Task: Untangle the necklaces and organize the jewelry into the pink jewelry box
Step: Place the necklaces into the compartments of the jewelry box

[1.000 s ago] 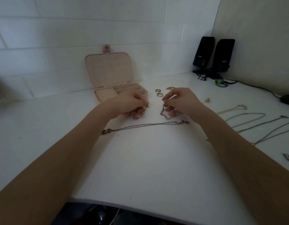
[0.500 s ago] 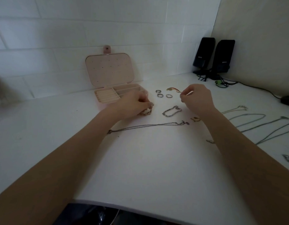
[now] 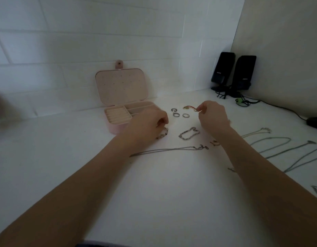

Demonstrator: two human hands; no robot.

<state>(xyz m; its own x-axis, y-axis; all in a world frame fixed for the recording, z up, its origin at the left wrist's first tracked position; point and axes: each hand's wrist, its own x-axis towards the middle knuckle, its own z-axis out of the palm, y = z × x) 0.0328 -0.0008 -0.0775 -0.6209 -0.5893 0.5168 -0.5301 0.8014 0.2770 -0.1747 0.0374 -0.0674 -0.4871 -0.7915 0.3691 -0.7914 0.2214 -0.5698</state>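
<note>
R hand (image 3: pixel 212 116) pinches red bracelet (image 3: pixel 189 107) | L hand (image 3: pixel 147 124) on chain (image 3: pixel 162 133)

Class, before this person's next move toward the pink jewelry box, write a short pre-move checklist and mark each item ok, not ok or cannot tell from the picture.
1. Pink jewelry box lid open, compartments reachable: ok.
2. Right hand has a firm pinch on the red-and-gold piece: cannot tell; fingers meet its end, the rest hangs free.
3. Left hand holds the chain bracelet: cannot tell; the hand covers most of it.
4. Silver chain bracelet lies apart from both hands: ok.
5. Three rings clear of the chains: ok.
6. All jewelry in the box: not ok; the long necklace lies on the table.
</note>
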